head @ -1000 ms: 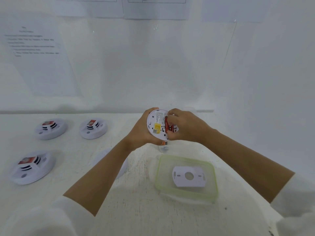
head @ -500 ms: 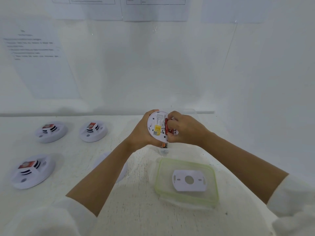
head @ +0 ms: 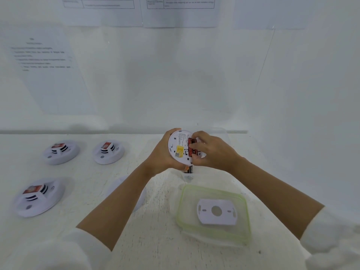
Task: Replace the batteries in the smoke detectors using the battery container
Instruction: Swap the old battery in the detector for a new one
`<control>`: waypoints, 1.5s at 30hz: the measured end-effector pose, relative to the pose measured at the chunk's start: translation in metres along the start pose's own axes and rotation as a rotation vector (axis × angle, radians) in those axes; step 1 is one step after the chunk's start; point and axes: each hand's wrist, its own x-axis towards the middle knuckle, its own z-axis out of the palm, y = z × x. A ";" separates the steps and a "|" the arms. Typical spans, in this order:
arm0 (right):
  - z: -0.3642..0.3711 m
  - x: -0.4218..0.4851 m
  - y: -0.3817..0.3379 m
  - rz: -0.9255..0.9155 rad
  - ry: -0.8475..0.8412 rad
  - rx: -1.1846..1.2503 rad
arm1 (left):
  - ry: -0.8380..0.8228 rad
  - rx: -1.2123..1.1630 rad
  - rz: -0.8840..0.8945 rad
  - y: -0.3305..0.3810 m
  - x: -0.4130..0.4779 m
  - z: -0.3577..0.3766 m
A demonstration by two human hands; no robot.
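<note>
My left hand point(head: 162, 152) grips a white smoke detector point(head: 178, 145) from its left rim, held up with its back facing me. A yellow sticker and a red battery compartment show on that back. My right hand point(head: 212, 152) curls over the detector's right side, its fingertips on the red batteries in the compartment. Under the hands stands a clear battery container point(head: 224, 133), with a black and copper battery point(head: 189, 169) showing inside it. Whether the right fingers pinch a battery I cannot tell.
A green-rimmed container lid point(head: 241, 234) lies at the front right with a white mounting plate point(head: 216, 211) on it. Three smoke detectors point(head: 39, 197) point(head: 60, 152) point(head: 108, 152) sit on the white table at the left. Another white detector point(head: 118, 188) is half hidden behind my left forearm. Paper sheets hang on the wall.
Both hands stay together on the detector in the same spot. My right fingers have shifted slightly over the red battery compartment.
</note>
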 end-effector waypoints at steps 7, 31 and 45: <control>-0.012 -0.003 0.005 0.078 -0.145 0.120 | -0.024 0.014 -0.016 -0.005 -0.005 -0.002; -0.003 -0.011 0.008 -0.080 0.031 0.022 | 0.005 0.029 0.009 0.001 -0.001 0.002; -0.020 0.000 0.000 0.361 -0.174 0.340 | 0.041 0.031 0.053 -0.001 -0.003 0.000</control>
